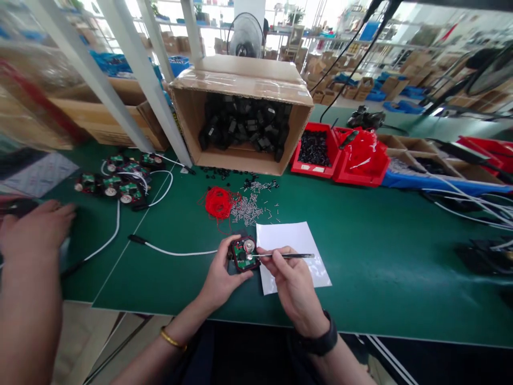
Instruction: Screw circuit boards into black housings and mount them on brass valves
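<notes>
My left hand (222,275) grips a small black-framed device with a green circuit board (241,260), fingers along its left side and thumb below. A white cable (180,253) runs from the device to the left and ends in a black plug. In my right hand (290,278) is a pair of tweezers (296,255), held level and pinched between thumb and fingers. Its tip meets a small round silvery part on the board; whether it grips that part I cannot tell. Under my right hand lies a white sheet (312,267).
Behind the device lie red wires (218,202) and many small metal pins (248,209). A cardboard box (240,163) of black parts stands at the back, red bins (316,170) to its right. Similar boards (112,184) are at left, near another person's hand (36,230).
</notes>
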Available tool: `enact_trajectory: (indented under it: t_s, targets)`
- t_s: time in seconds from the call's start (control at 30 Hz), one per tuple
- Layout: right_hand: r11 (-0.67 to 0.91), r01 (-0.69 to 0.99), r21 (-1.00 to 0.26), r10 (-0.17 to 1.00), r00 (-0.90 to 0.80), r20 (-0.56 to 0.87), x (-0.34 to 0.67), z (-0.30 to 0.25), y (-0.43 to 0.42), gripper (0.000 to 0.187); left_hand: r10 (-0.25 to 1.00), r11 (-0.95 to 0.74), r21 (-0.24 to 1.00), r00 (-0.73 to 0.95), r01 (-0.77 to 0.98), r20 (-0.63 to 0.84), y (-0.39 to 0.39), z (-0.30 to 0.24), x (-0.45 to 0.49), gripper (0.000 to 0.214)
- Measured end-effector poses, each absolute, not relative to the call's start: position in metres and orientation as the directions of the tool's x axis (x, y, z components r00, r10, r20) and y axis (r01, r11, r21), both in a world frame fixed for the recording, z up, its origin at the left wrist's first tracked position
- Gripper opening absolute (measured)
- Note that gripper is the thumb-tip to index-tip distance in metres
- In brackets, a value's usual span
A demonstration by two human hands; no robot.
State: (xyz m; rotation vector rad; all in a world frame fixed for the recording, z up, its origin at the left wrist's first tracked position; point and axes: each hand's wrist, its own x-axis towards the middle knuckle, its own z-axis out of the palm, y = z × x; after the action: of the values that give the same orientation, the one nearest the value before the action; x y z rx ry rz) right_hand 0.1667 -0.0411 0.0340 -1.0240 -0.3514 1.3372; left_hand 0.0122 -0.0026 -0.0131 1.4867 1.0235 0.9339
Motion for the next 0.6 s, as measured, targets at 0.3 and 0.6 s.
enact_trajectory:
  t_s: [0.3, 0.6]
  targets:
    - [-0.128, -0.486, -0.864, 0.89, 0.329, -0.317, 0.1636, 0.027, -0.0362, 0.022, 0.95, -0.105, 0.974, 0.311, 0.201, 0.038, -0.0016, -0.0123, 0.009, 0.072]
    - [-0.114, -0.457, -0.882, 0.89, 0.348, -0.295, 0.1614, 0.0255, -0.0354, 0.02, 0.942, -0.1, 0.979, 0.333, 0.177, 0.036, 0.0002, -0.0123, 0.0088, 0.072]
